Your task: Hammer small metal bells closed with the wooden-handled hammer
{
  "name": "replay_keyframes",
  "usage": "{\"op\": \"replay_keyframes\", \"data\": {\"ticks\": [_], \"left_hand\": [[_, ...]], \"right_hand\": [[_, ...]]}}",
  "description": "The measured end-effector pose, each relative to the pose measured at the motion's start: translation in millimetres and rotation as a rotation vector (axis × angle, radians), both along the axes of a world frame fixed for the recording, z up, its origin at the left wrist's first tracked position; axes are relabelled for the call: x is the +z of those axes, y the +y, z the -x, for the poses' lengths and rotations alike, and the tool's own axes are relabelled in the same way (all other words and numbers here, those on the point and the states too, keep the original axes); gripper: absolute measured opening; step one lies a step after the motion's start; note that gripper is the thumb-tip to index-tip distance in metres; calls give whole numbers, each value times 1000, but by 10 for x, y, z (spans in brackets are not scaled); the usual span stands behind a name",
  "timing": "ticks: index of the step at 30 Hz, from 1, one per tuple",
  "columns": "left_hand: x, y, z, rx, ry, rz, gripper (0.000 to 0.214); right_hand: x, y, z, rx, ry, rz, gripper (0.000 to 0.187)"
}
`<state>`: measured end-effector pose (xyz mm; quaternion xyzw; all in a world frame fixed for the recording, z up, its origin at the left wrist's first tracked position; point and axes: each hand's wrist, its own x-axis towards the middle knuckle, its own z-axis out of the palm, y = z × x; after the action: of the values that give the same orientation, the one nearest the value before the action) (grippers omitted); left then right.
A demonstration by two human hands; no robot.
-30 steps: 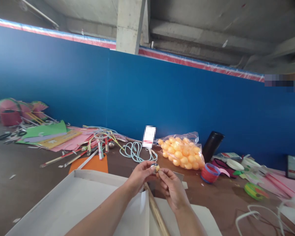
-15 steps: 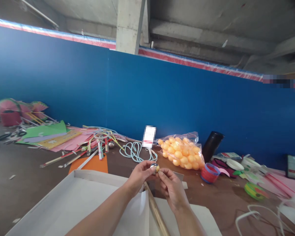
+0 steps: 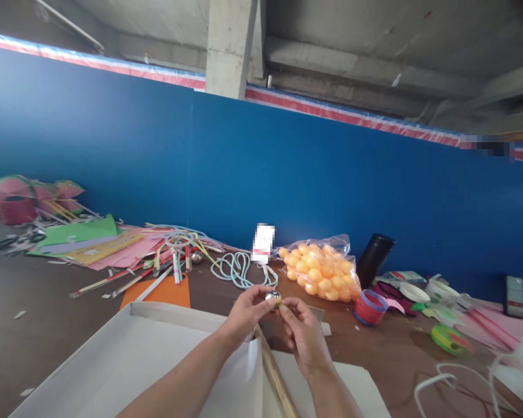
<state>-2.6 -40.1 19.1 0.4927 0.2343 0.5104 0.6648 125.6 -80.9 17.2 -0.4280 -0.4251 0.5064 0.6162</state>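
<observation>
You have the ball [image 3: 272, 296] up in front of you, over the middle of the table [image 3: 344, 348], silver and mirror-bright, with a yellowish patch on the side toward your right hand [image 3: 303, 332]. Your left hand [image 3: 247, 310] pinches it between thumb and fingers; your right pinches its near right edge with the fingertips. Below your hands, a pale wooden stick [image 3: 275, 371] slants toward you beside a shallow white tray [image 3: 169, 345] with a low folded rim, smooth as card. The table is brown, flat and dull, dotted with paper scraps. Just beyond your hands lie loose loops of pale blue cord [image 3: 239, 270] and a crinkled clear bag [image 3: 318, 270] stuffed with round orange balls. To its right a black cylinder [image 3: 376, 259] leans by the wall, near a red reel [image 3: 370, 307] with blue rims and a flat green roll [image 3: 450, 339]. Leftward, a stiff orange sheet [image 3: 174, 293] lies by the tray, then thin sticks, coloured paper [image 3: 82, 231] and pleated pink fans [image 3: 13, 186]. Behind everything stands a smooth blue wall [image 3: 261, 162] edged with striped plastic, and above it rise a rough concrete pillar [image 3: 227, 49] and a grey beamed ceiling [image 3: 357, 35].
</observation>
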Motion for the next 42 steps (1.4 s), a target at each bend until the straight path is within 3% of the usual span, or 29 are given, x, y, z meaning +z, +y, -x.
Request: {"op": "replay_keyframes", "data": {"ticks": [24, 27, 31, 34, 38, 42], "left_hand": [[-38, 31, 14, 108, 194, -119, 35], [-11, 12, 12, 108, 164, -103, 35], [-6, 5, 1, 19, -13, 47, 35], [-17, 45, 25, -39, -133, 172, 33], [-7, 123, 107, 8, -188, 258, 29], [9, 151, 149, 37, -226, 289, 27]], "right_hand": [[-76, 38, 23, -21, 42, 43, 25], [-60, 30, 49, -15, 46, 29, 24], [20, 7, 65, 15, 22, 8, 25], [40, -9, -7, -22, -177, 47, 30], [-44, -47, -128, -71, -675, 28, 27], [-111, -113, -109, 43, -1055, 62, 23]]}}
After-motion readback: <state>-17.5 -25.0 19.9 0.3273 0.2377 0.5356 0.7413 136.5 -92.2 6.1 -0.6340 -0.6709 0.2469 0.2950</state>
